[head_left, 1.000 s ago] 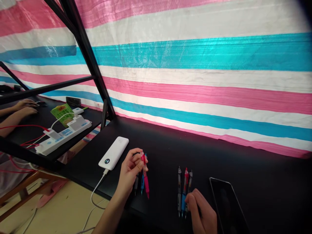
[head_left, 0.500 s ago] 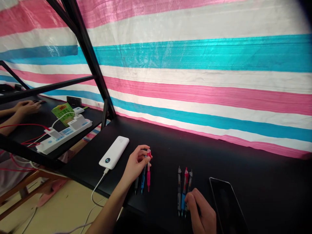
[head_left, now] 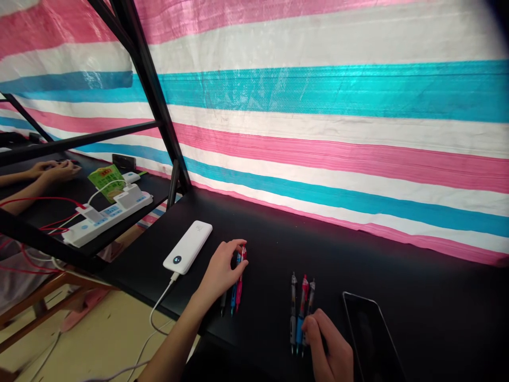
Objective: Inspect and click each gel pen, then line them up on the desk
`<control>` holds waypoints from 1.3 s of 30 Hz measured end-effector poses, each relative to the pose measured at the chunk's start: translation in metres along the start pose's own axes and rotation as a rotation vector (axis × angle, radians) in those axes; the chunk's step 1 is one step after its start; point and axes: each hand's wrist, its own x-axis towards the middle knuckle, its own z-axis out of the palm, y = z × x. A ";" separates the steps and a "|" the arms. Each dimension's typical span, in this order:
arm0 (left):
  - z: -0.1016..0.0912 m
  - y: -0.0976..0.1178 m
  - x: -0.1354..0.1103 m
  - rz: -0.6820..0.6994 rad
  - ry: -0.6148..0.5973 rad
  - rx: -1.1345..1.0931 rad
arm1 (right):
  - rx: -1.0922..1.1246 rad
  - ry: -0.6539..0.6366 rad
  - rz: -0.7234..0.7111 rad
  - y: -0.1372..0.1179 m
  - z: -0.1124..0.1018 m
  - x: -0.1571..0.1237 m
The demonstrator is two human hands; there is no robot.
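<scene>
My left hand (head_left: 223,268) is curved over a small group of pens, thumb and index finger apart on either side of the pink pen (head_left: 239,294). That pen lies against a blue pen (head_left: 233,301), with a dark pen (head_left: 223,305) to their left, partly under my hand. Farther right, three pens lie side by side: a grey one (head_left: 293,307), a red-topped one with a blue grip (head_left: 303,300), and a dark clear one (head_left: 312,293). My right hand (head_left: 328,345) is closed at the lower barrel of the dark clear pen, its fingertips covering part of it.
A phone (head_left: 371,334) lies right of my right hand. The white power bank (head_left: 189,246), with a cable (head_left: 161,297) plugged in, is left of my left hand. On the neighbouring table are a power strip (head_left: 109,217), a green packet (head_left: 106,180) and another person's hands (head_left: 55,171).
The pink pen has come to rest closer against the blue pen. My left thumb and index finger have spread apart from their pinch on it. My right hand has barely moved.
</scene>
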 end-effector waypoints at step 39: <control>0.050 0.037 -0.064 0.619 -0.171 0.340 | -0.029 0.066 -0.146 0.001 -0.006 0.002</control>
